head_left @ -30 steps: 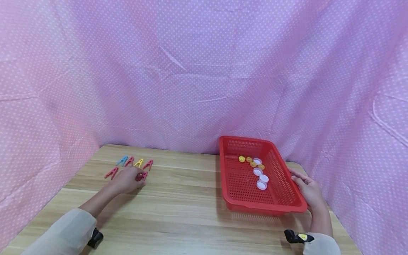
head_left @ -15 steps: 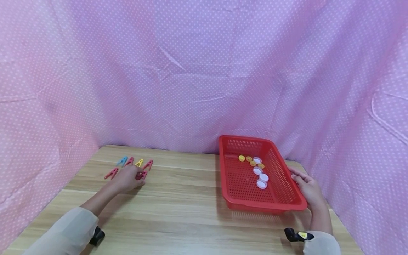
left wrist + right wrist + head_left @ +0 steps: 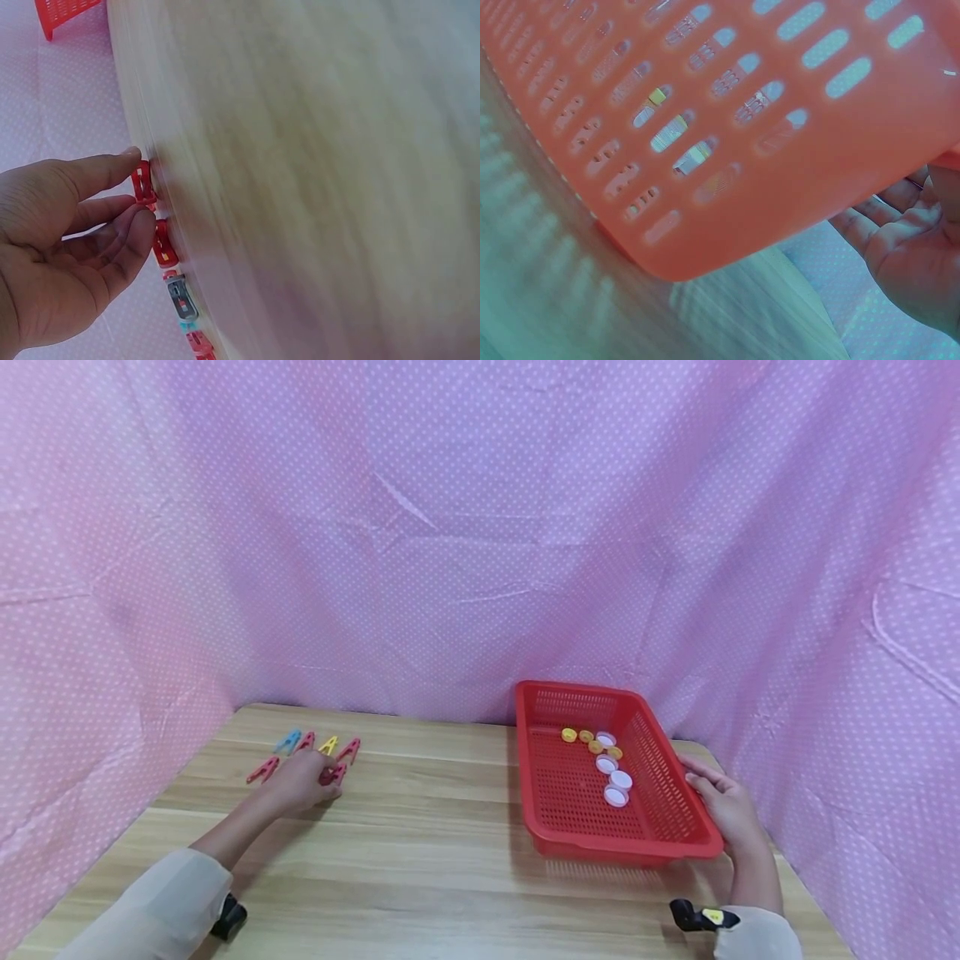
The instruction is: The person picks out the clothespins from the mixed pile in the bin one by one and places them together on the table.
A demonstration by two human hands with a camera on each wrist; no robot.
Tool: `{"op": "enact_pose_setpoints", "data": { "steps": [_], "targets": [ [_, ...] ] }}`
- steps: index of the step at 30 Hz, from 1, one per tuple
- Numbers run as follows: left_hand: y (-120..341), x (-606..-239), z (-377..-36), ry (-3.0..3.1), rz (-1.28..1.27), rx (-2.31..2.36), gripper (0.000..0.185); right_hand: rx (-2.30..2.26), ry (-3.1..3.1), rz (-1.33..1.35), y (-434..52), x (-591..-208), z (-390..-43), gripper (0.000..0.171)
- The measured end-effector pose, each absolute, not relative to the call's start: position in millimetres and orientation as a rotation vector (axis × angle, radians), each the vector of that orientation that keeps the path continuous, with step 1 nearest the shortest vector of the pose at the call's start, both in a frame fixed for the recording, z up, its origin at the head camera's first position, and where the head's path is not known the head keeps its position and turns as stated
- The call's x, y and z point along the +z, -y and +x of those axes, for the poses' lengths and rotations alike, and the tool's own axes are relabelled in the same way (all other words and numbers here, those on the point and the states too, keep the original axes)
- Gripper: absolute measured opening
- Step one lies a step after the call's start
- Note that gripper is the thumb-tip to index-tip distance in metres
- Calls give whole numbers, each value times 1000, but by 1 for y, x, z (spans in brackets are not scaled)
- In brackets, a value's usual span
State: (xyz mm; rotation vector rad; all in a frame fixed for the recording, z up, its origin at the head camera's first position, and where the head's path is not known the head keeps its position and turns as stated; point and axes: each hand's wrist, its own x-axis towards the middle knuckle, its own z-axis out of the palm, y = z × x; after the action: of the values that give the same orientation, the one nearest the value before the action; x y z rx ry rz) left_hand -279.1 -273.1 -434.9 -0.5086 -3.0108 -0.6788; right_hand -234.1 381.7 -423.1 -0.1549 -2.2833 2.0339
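Note:
My left hand [image 3: 296,783] pinches a red clothespin [image 3: 339,773] low over the wooden table. In the left wrist view, that clothespin [image 3: 142,183] shows by the tips of the thumb and fingers. Around this hand lie further clothespins: a blue one [image 3: 288,741], a yellow one [image 3: 328,745] and several red ones, such as the one [image 3: 263,769] at the left. At the right, my right hand [image 3: 726,810] grips the side rim of a red plastic basket [image 3: 528,777], which stands tilted. White bottle caps [image 3: 607,764] and yellow to orange caps [image 3: 569,735] lie inside it.
The wooden table [image 3: 420,827] spans the space between both hands. A pink dotted cloth [image 3: 450,568] hangs behind the table and along both sides. Black camera mounts [image 3: 228,918] sit at the wrists.

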Motion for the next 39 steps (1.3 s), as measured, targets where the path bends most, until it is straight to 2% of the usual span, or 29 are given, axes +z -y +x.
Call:
{"op": "enact_pose_setpoints", "data": {
  "steps": [4,12,17,24,28,32,34,36,39],
  "targets": [
    [273,-434,-279,3008,-498,-676,12,2018,2300,-157,-381,-424,-235,59],
    [275,-436,-280,3010,-476,-653,25,2003,2316,-149,-378,-423,-235,58],
    [276,-435,-280,2976,-503,-651,15,1978,2336,-142,-377,-424,-235,55],
    [276,-431,-278,2959,-487,-697,22,1981,2334,-130,-377,-423,-239,52],
    [276,-424,-276,2945,-500,-691,15,1989,2328,-94,-377,-424,-240,47],
    [272,-418,-275,2946,-492,-653,34,1990,2336,-86,-378,-424,-240,46],
    [268,-414,-276,2946,-501,-634,36,1996,2329,-91,-379,-424,-240,45],
    [263,-411,-277,2933,-508,-610,35,1995,2324,-82,-381,-423,-239,44],
    [253,-405,-278,2901,-533,-572,22,1921,2341,-50,-385,-421,-238,44]
  ]
}}
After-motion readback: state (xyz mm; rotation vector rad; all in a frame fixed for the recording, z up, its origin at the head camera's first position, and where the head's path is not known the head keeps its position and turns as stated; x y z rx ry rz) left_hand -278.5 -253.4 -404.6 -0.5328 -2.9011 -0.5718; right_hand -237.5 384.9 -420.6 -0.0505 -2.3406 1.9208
